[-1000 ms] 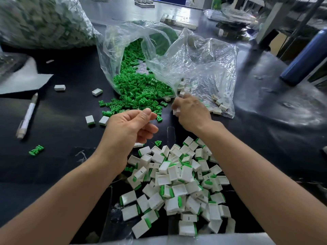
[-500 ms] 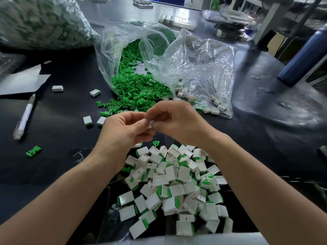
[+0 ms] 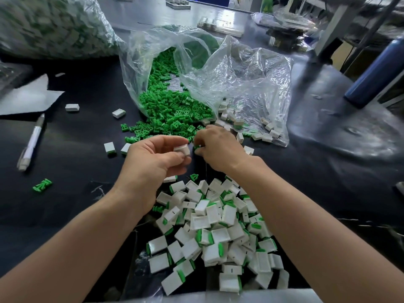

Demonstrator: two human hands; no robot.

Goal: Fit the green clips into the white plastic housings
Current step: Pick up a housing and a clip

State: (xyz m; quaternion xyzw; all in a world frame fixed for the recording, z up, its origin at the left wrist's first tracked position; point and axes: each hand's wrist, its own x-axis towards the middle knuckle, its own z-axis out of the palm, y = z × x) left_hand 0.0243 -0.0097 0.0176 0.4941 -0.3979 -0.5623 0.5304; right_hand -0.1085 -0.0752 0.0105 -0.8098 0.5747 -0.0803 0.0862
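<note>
Dark workbench (image 3: 65, 149) in the head view carries a clear bag (image 3: 240, 79) spilling green clips (image 3: 172, 108). Just in front of the bag's mouth the left hand (image 3: 153, 158) pinches 1 white housing (image 3: 182, 149), and the right hand (image 3: 218, 147) beside it pinches what looks like 1 green clip (image 3: 197, 146). Nearer the person than the bag lies a pile of fitted housings (image 3: 218, 226); many clips and some empty housings (image 3: 231, 119) at the bag remain, so the job looks well underway but unfinished
</note>
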